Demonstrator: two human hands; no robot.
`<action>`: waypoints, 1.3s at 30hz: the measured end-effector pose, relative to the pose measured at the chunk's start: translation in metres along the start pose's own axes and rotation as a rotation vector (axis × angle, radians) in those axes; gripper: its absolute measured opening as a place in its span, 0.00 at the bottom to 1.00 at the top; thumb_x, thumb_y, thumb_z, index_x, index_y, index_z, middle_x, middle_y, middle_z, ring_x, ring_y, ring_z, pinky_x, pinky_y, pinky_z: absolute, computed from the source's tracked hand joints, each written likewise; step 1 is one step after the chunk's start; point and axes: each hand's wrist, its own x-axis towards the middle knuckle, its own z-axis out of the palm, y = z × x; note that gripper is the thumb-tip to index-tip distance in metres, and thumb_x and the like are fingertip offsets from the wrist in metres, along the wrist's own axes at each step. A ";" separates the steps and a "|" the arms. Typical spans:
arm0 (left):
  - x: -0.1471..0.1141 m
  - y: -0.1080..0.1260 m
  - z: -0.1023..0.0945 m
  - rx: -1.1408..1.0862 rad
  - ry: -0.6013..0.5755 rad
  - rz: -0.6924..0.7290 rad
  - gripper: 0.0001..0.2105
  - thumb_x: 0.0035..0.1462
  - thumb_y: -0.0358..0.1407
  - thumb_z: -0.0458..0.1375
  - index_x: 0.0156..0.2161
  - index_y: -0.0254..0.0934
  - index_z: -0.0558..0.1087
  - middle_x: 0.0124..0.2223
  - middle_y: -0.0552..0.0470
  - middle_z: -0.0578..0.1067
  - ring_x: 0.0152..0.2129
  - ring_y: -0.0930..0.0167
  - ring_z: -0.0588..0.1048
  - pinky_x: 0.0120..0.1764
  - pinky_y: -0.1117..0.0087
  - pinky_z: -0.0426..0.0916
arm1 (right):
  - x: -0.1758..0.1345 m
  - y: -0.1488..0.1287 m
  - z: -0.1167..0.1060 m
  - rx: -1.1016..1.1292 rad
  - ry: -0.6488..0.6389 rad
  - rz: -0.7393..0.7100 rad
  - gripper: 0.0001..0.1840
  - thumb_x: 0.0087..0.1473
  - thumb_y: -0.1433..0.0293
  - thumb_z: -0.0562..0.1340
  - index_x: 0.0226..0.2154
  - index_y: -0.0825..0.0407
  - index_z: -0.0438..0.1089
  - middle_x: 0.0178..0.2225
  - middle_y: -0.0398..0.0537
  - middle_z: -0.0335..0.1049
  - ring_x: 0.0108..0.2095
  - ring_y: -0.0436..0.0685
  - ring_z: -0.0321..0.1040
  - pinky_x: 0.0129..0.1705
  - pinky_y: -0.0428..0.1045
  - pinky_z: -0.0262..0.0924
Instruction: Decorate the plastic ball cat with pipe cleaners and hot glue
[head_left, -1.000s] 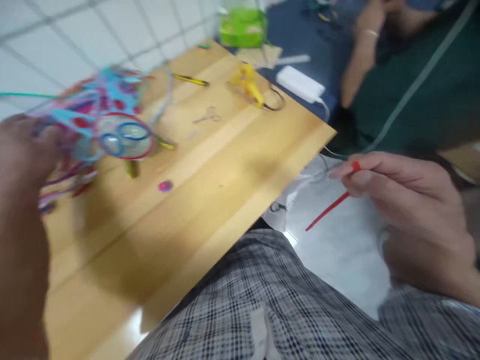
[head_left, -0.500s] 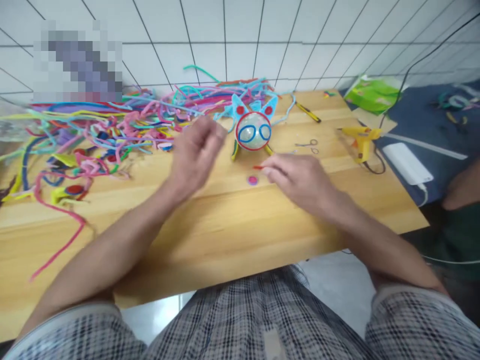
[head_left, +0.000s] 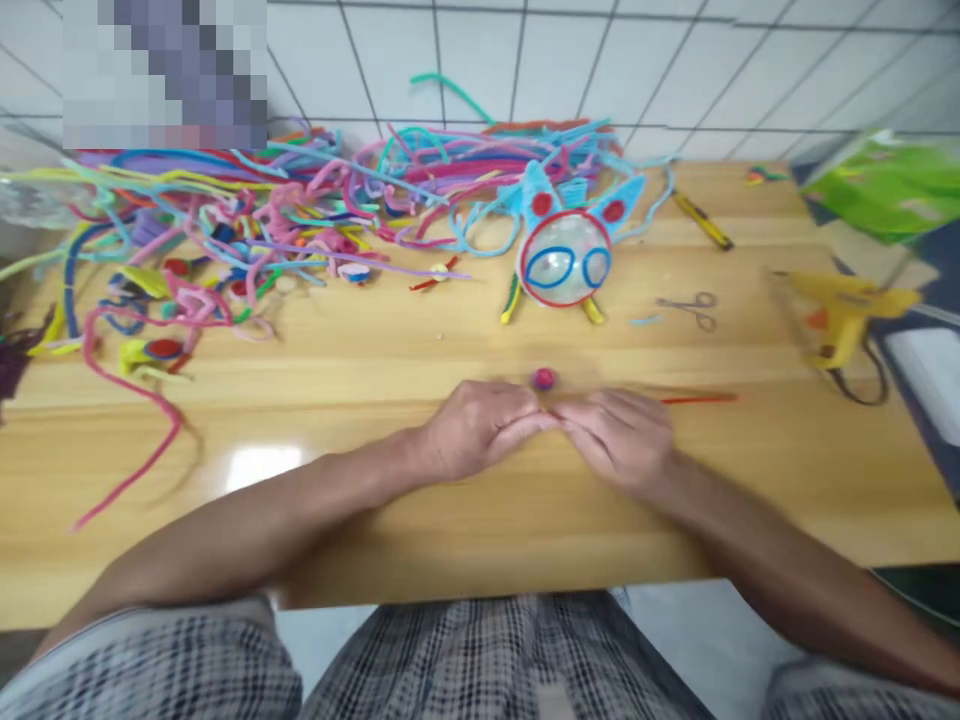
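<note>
In front of me, my left hand and my right hand meet fingertip to fingertip just above the table. Both are closed in a pinch on a red pipe cleaner; a speck of it shows between the fingertips, and a long straight end sticks out past my right hand. Most of its middle is hidden by the fingers. Right behind the fingertips lies a small pink and purple coil. Farther back stands a clear round figure with a red rim, blue eye rings, light-blue ears and yellow feet.
A tangled heap of coloured pipe cleaners covers the back left. Small scissors, a yellow utility knife and a yellow glue gun lie to the right. A green packet sits beyond the table's right edge.
My left hand has come down from beside the figure to meet my right hand. Both now pinch the red pipe cleaner, whose long end points right. The view has shifted.
</note>
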 end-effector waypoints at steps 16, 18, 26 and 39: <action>-0.004 -0.018 0.001 -0.088 -0.044 -0.229 0.22 0.79 0.47 0.62 0.31 0.38 0.76 0.27 0.54 0.75 0.24 0.72 0.74 0.32 0.71 0.67 | -0.012 0.032 0.002 -0.039 -0.068 0.149 0.14 0.76 0.65 0.63 0.45 0.40 0.86 0.34 0.45 0.88 0.32 0.61 0.83 0.33 0.56 0.69; -0.002 -0.020 0.001 -0.088 -0.038 -0.256 0.22 0.78 0.44 0.63 0.30 0.38 0.74 0.27 0.55 0.73 0.25 0.72 0.73 0.32 0.71 0.66 | -0.010 0.036 0.005 -0.037 -0.084 0.175 0.16 0.76 0.62 0.61 0.43 0.41 0.86 0.35 0.46 0.88 0.35 0.61 0.84 0.35 0.55 0.70; 0.002 -0.025 -0.002 -0.212 0.039 -0.364 0.20 0.74 0.43 0.60 0.28 0.38 0.70 0.26 0.57 0.69 0.24 0.74 0.66 0.32 0.71 0.61 | -0.005 0.056 -0.030 -0.085 -0.177 0.270 0.17 0.75 0.59 0.61 0.42 0.43 0.86 0.39 0.49 0.89 0.40 0.63 0.85 0.40 0.56 0.71; 0.002 -0.020 -0.001 -0.310 0.046 -0.552 0.24 0.70 0.49 0.63 0.25 0.39 0.65 0.22 0.59 0.63 0.21 0.75 0.60 0.27 0.72 0.57 | 0.011 0.026 -0.056 -0.057 -0.307 0.347 0.20 0.71 0.62 0.67 0.62 0.46 0.79 0.49 0.53 0.87 0.45 0.66 0.83 0.49 0.59 0.74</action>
